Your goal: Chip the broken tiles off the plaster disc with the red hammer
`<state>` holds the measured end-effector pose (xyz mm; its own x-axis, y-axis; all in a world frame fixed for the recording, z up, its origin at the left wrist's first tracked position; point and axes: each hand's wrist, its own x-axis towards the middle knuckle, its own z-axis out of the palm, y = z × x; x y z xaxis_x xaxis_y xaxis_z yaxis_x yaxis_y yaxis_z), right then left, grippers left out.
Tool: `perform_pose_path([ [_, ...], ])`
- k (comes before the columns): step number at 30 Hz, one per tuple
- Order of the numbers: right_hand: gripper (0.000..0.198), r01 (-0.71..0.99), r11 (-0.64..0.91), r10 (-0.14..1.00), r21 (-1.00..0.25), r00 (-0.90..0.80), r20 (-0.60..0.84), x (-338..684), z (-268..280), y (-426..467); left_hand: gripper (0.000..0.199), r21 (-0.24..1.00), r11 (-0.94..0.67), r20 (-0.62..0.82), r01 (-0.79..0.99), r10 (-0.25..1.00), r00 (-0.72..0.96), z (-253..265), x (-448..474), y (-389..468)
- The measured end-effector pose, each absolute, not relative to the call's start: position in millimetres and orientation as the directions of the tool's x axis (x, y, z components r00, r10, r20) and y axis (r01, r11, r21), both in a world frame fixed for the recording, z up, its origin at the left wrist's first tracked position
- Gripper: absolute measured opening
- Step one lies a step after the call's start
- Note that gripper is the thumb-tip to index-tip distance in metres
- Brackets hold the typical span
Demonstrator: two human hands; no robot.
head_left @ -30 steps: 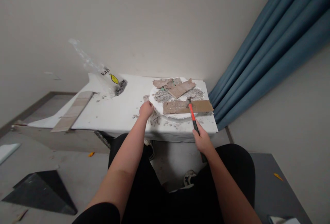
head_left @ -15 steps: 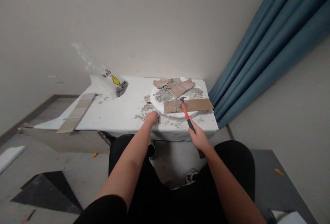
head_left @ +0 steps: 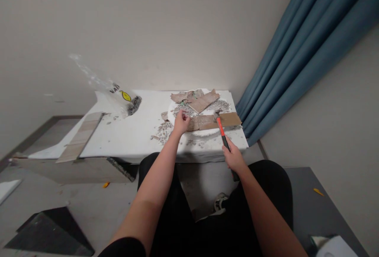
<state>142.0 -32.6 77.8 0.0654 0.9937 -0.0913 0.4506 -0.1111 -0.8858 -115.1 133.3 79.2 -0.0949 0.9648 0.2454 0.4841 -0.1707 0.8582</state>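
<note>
My right hand is wrapped around the black and red handle of a claw hammer. The hammer's head is at a long brown strip of board, which lies across the front of a round white slab. Beside the strip's left end is my left hand, its fingers curled in; what they hold, if anything, is too small to make out. Grey crumbled fragments cover part of the slab, and torn brown pieces of board lie at its back.
More crumbs are scattered on the white-covered table. A clear plastic bag holding grey bits stands at the back left. A flat board strip overhangs the table's left front. Blue curtains hang on the right.
My left hand has moved up from the crumbs at the table's front to the strip's left end. The hammer's head remains at the strip, slightly farther right along it.
</note>
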Motion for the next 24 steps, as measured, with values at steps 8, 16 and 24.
perform_pose_path([
  [8, 0.066, 0.368, 0.013, 0.998, -0.93, 0.05, 0.034, 147, 68, -29, 0.024, 0.845, -0.138, 0.163, 0.517, 0.987, -0.004, 73, -68, 145],
  [16, 0.067, 0.383, 0.008, 1.0, -0.924, 0.015, 0.015, 150, 64, -29, 0.031, 0.833, -0.101, 0.124, 0.545, 0.992, -0.005, 66, -64, 156],
  [24, 0.066, 0.396, 0.015, 1.0, -0.918, 0.008, 0.02, 150, 66, -31, 0.011, 0.832, -0.011, 0.004, 0.554, 1.0, 0.014, 64, -63, 158],
])
